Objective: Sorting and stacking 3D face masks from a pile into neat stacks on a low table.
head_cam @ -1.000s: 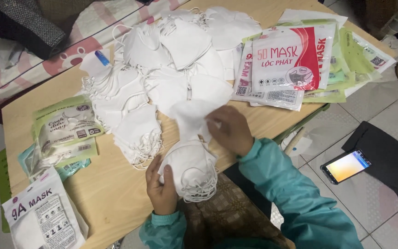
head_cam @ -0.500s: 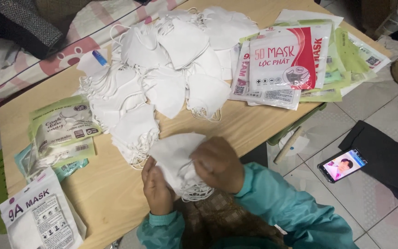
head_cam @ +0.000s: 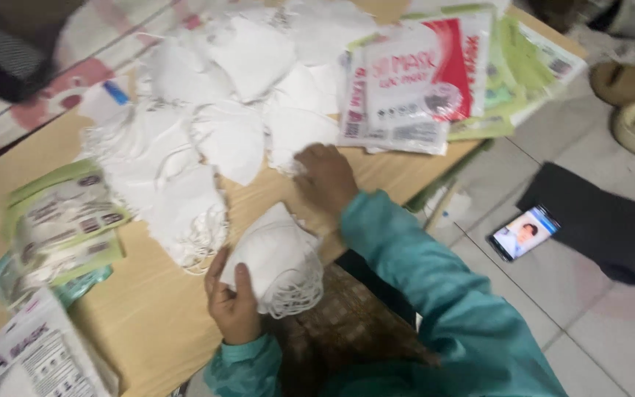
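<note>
- Left hand (head_cam: 235,309): fingers clasped a stack of white masks (head_cam: 277,261) at the table (head_cam: 148,331) edge.
- Right hand (head_cam: 325,176): fingers spread loosely, resting on the loose mask pile (head_cam: 222,117).

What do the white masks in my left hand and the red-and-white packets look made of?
The masks in the left hand: soft matte white fabric, probably non-woven, with thin stringy ear loops bunched at the edge. The red-and-white packets: thin glossy plastic film, judging by the sheen and see-through patches.
</note>
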